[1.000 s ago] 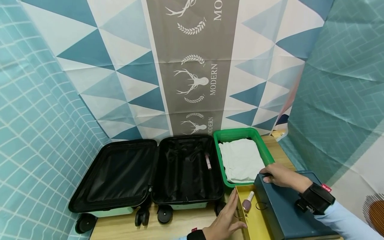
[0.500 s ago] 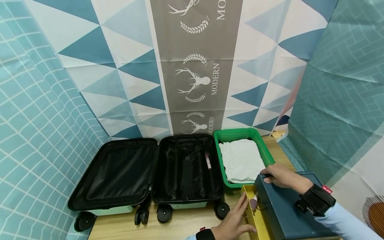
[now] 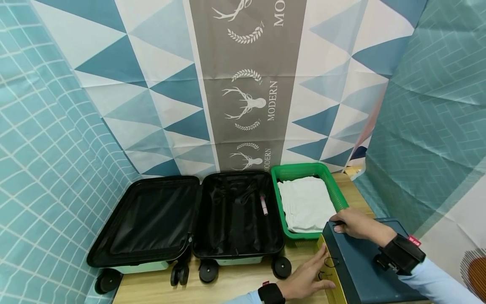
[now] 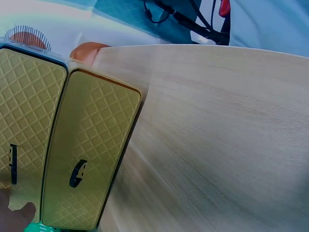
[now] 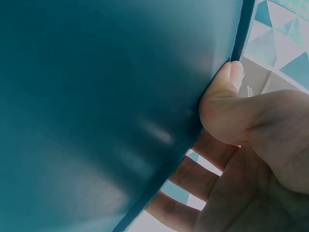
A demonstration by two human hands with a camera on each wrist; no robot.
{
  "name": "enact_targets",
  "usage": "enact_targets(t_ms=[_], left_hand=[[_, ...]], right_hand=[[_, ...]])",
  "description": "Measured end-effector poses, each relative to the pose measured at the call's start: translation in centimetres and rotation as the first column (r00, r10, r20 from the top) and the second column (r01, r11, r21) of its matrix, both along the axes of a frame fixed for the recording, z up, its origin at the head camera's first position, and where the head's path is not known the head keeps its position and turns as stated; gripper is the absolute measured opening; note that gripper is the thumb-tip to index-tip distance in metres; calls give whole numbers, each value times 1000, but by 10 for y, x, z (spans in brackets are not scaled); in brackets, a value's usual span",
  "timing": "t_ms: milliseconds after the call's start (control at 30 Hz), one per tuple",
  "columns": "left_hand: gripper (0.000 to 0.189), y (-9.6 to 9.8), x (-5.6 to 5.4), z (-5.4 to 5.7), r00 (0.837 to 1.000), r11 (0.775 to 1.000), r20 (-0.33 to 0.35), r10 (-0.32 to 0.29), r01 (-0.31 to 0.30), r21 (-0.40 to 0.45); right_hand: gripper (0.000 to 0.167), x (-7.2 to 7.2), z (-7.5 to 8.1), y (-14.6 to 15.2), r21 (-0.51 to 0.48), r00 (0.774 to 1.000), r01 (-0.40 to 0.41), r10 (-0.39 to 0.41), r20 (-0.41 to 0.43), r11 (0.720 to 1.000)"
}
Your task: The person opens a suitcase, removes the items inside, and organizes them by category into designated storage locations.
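My right hand [image 3: 355, 223] grips the upper far edge of a dark blue drawer box [image 3: 376, 261]. In the right wrist view, the thumb [image 5: 224, 92] lies along the box's edge and the fingers reach past its far side. My left hand [image 3: 306, 279], fingers extended, presses the front of a yellow drawer [image 3: 336, 285], of which only a narrow strip shows outside the box. The left wrist view has two yellow drawer fronts side by side, each with a dark handle [image 4: 78, 173]; a left fingertip [image 4: 17, 217] shows at the lower left one.
Left of the box, an open suitcase [image 3: 142, 219] with black lining lies on the wooden table [image 3: 228, 280]. A slim pink tube [image 3: 263, 204] rests in its right half. Behind the box stands a green basket [image 3: 276, 198] holding folded white cloth [image 3: 305, 202].
The yellow drawer has slid right into the blue box, pushed by my left hand. The nail polish bottle inside has gone out of sight. My right hand has kept its place.
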State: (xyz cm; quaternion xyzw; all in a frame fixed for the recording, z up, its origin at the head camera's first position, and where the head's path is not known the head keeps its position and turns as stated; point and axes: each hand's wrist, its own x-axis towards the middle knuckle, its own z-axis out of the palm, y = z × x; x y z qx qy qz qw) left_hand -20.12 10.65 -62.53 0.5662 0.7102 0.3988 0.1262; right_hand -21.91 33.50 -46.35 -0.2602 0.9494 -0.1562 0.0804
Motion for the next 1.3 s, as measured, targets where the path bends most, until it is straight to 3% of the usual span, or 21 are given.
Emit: enact_targets(t_ms=[167,267,400,500,600,700,767,867,933,1100,1167,1300], left_hand=[[84,4,2,-4,1000,1000,2,8,-8,3],[84,3,3,-11,993,997,92,75,-74,-15],[86,0,7,-25,948,985,273,165,-144,-94],[81,-1,12,-36,929,979,327,171,-122,-165],[76,-1,15,-44,955,974,266,134,-78,-213],[72,0,15,-51,988,964,132,80,-43,-261],[69,4,11,-72,999,967,35,27,-17,-255],[62,6,4,-107,998,962,-61,-2,-15,-272],[56,2,3,-116,994,966,-111,2,-30,-256],[47,-16,12,-71,984,947,-180,4,-61,-315],[48,-17,11,-64,979,935,-202,-22,-52,-351],[47,-15,8,-65,952,934,-303,-43,-69,-351]], right_hand=[[10,1,-1,1,-29,999,8,-7,33,1000],[11,0,-2,1,-36,999,2,-1,37,999],[13,-2,-3,0,-28,1000,-10,10,23,1000],[14,-2,-2,-1,-27,1000,-12,12,13,1000],[13,-2,-2,-1,-33,1000,-20,21,6,999],[12,-2,-1,-2,-36,1000,-18,18,13,999],[11,-2,-1,-1,-40,1000,-19,20,18,999],[12,-1,0,-2,-39,1000,-14,14,22,999],[13,-1,0,-2,-35,1000,-17,18,14,999],[11,-1,-1,-3,-36,1000,-10,11,23,999],[10,0,-1,-2,-43,1000,-8,9,29,999],[12,0,-1,-1,-36,1000,-8,9,23,999]])
